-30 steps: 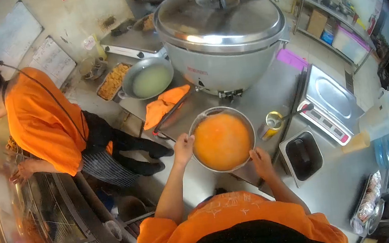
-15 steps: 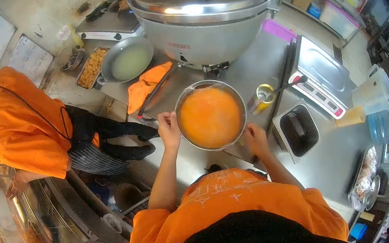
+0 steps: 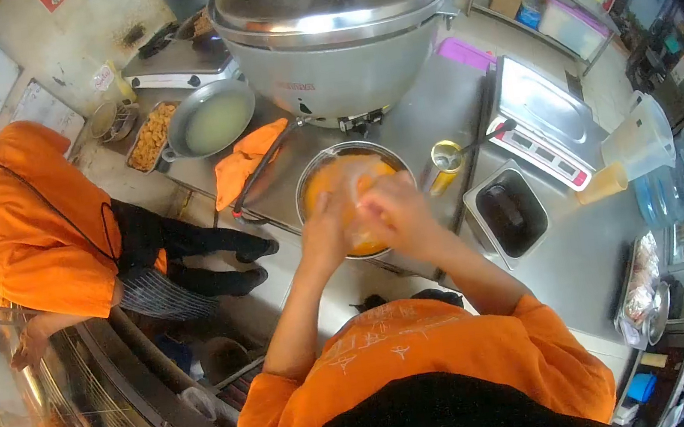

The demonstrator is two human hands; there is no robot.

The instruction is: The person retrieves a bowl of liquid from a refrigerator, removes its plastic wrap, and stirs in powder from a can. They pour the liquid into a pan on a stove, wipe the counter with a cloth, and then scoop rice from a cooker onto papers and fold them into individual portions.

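Note:
A round metal bowl point(image 3: 304, 215) holds something smooth and orange point(image 3: 323, 180) at the near edge of the steel counter. Over it, a pale see-through streak looks like clear plastic film point(image 3: 353, 184), bunched up between my hands. My left hand point(image 3: 324, 235) is over the bowl's left side, its fingers closed at the film. My right hand point(image 3: 401, 216) reaches across from the right with curled fingers, blurred by motion, also at the film. My hands cover much of the bowl's near half.
Behind the bowl stands a large lidded rice cooker point(image 3: 340, 67). An orange cloth point(image 3: 247, 164) and a pan of pale liquid point(image 3: 218, 124) lie left. To the right are an open can point(image 3: 444, 164), a metal container point(image 3: 508, 213) and a scale point(image 3: 542, 122). A co-worker point(image 3: 40, 219) stands at left.
My hands have left the bowl's left and right rims and come together above its middle. The smooth covering film now appears bunched between them. The view has shifted slightly.

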